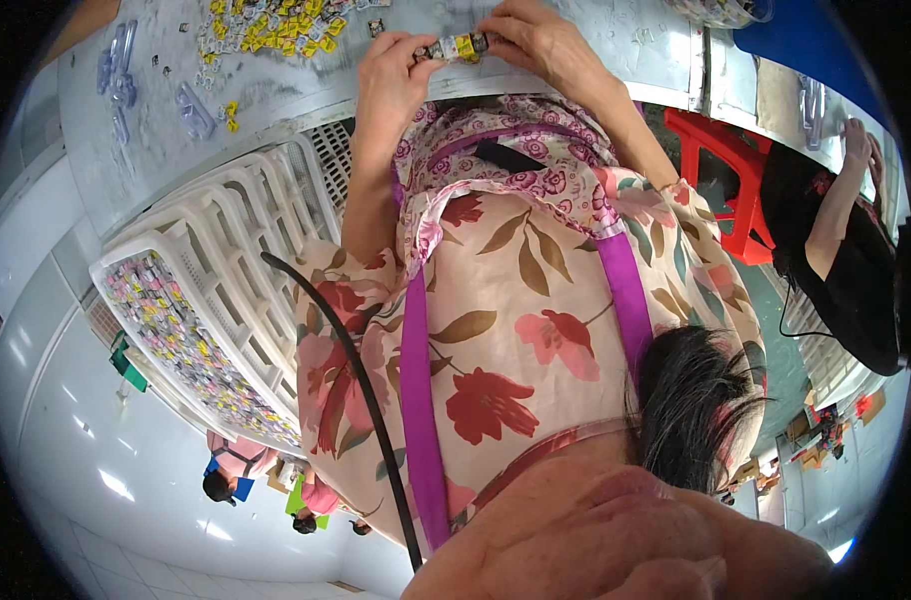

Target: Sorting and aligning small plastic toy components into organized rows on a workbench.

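Between my two hands, over the near edge of the grey metal table (306,75), is a short row of small black, white and yellow pieces (454,48) pressed end to end. My left hand (394,85) pinches its left end with thumb and fingers. At the other end, my right hand (541,45) has its fingertips closed on the row. To the left of my left hand lies a loose heap of small yellow and grey pieces (276,28). Further left are translucent violet plastic pieces (194,112), and a few yellow pieces (232,116) lie beside them.
White plastic baskets (201,240) stand at my left, one filled with small multicoloured pieces (181,335). On my right is a red plastic stool (721,185); beyond it a co-worker's hand (856,143) is at the table. A clear tub (721,10) sits at the far right.
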The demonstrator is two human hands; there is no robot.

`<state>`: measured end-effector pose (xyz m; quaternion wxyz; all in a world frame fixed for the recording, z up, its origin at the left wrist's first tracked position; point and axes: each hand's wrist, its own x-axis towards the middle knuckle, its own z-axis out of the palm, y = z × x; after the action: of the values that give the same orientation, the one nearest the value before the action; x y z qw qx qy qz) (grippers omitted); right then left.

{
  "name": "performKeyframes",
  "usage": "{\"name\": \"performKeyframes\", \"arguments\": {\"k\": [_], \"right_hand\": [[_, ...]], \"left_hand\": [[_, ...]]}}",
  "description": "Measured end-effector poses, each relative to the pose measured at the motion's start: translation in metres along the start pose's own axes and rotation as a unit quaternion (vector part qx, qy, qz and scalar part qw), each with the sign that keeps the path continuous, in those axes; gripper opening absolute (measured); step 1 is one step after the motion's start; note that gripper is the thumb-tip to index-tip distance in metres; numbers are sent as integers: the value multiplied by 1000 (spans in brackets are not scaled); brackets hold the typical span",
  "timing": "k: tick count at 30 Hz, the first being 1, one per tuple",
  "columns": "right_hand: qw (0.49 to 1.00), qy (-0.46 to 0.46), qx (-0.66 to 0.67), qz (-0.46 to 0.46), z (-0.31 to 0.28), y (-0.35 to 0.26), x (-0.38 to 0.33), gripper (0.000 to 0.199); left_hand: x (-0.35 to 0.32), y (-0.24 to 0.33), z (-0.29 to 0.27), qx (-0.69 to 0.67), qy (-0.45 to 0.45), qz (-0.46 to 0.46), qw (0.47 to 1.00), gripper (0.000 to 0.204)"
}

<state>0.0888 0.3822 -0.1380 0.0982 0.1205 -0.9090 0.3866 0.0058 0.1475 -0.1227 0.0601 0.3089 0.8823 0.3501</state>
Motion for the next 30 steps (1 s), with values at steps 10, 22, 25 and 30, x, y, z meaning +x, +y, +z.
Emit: {"name": "performKeyframes", "arguments": {"k": [10,22,25,30], "right_hand": [[1000,-6,-16,-7,27,-10,-15,29],[1000,13,-19,-20,32,-8,-21,26],[1000,13,-16,-19,31,-10,-21,25],[999,28,-17,-26,35,-6,-24,27]], "left_hand": [[-29,-3,-2,-41,-70,-76,994,28],[-33,-7,3,-67,-14,-92,993,28],[-34,-9,5,-65,-4,-86,994,27],[-36,-9,4,-68,1,-44,997,25]]}}
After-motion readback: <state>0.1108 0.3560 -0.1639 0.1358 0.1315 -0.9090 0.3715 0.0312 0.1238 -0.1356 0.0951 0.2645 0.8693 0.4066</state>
